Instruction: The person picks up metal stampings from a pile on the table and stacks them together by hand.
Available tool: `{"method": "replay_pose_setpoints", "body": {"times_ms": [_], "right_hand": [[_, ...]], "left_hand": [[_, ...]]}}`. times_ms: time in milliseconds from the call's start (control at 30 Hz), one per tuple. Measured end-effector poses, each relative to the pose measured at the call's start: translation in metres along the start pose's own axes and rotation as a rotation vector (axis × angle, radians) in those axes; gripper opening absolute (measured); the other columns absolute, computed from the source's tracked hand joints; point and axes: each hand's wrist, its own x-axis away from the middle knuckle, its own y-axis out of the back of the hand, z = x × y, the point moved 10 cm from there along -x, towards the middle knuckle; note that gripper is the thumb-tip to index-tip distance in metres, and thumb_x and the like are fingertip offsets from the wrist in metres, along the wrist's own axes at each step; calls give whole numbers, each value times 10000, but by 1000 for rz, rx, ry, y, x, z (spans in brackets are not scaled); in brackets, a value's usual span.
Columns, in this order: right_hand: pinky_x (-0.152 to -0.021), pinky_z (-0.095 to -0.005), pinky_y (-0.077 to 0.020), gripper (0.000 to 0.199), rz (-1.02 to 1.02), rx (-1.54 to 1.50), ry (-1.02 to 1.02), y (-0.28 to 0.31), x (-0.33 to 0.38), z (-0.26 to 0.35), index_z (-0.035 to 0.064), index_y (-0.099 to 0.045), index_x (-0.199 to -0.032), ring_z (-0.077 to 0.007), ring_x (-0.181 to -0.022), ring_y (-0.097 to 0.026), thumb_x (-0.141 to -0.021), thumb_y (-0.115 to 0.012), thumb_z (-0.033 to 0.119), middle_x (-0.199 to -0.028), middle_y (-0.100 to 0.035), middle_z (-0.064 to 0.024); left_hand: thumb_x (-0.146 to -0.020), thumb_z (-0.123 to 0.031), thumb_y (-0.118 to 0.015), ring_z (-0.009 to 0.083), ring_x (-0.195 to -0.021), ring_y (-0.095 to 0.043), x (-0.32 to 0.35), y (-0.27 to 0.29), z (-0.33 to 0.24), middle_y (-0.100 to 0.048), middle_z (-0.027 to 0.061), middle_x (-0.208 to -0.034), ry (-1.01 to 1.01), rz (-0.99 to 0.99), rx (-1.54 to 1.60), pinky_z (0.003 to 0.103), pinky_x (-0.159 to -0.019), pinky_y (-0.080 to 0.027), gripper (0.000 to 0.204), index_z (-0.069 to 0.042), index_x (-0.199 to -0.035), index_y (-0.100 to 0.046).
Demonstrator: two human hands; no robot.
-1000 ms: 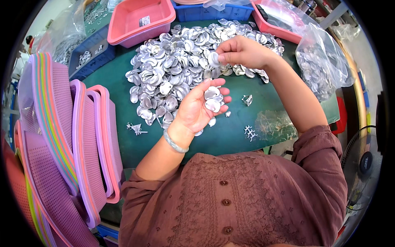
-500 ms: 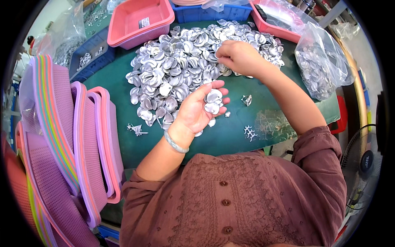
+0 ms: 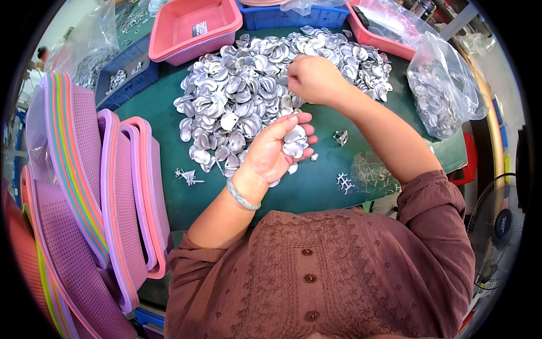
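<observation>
A wide heap of curved silver metal pieces (image 3: 237,93), shaped like small petals, covers the middle of the green table (image 3: 254,198). My left hand (image 3: 265,155) lies palm up at the heap's near edge, a bracelet round its wrist. It cradles a few silver metal pieces (image 3: 293,142) against its half-curled fingers. Over the right part of the heap is my right hand (image 3: 317,79), back upward and fingers bent down onto the pieces. Its fingertips are hidden, so anything pinched in them does not show.
Stacked purple and pink baskets (image 3: 127,214) line the left side. Pink trays (image 3: 195,28) and a blue bin (image 3: 293,18) stand behind the heap. A clear bag of metal pieces (image 3: 437,93) sits at right. Small branched castings (image 3: 344,182) lie near the front edge; a fan (image 3: 499,223) stands beyond.
My right hand has shifted a little left over the heap, and its fingers have turned further down out of sight. My left hand stays nearly still with its metal pieces.
</observation>
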Motion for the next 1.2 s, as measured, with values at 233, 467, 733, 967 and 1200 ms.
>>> {"method": "replay_pose_setpoints", "body": {"times_ms": [233,467,733,967,1200], "right_hand": [[-497,-226,-351,121,217,-947,-458,-2,26,-32,1,-623,-735,-58,-555,-457,-708,-598,117,-623,-549,18],[-555,-211,-376,122,237,-873,-243,18,42,-1,-8,-613,-763,-70,-623,-483,-733,-612,110,-682,-549,2],[-595,-274,-433,149,157,-586,53,31,30,8,1,-619,-823,-159,-659,-547,-741,-598,124,-722,-574,-73],[-632,-394,-466,271,94,-204,2,-9,-5,8,47,-634,-752,-306,-706,-590,-702,-599,311,-721,-608,-124],[-619,-366,-464,223,148,-77,-94,-19,-15,11,42,-642,-774,-286,-671,-584,-703,-600,249,-733,-612,-116]], "left_hand": [[-893,-295,-410,257,-878,-578,0,0,0,-595,99,-927,-3,-11,13,342,-670,-513,369,-19,-1125,-488],[-903,-365,-355,269,-885,-576,-2,0,2,-586,116,-961,15,8,78,343,-668,-511,425,-27,-1123,-488],[-898,-390,-358,272,-886,-577,-1,-6,7,-581,123,-969,48,44,86,349,-654,-517,436,-28,-1096,-498],[-871,-266,-470,249,-854,-588,-1,4,11,-597,104,-913,69,-31,12,325,-625,-519,310,-27,-1060,-524],[-858,-231,-492,251,-856,-587,0,4,9,-598,104,-906,57,-35,12,328,-628,-518,290,-26,-1061,-522]]}}
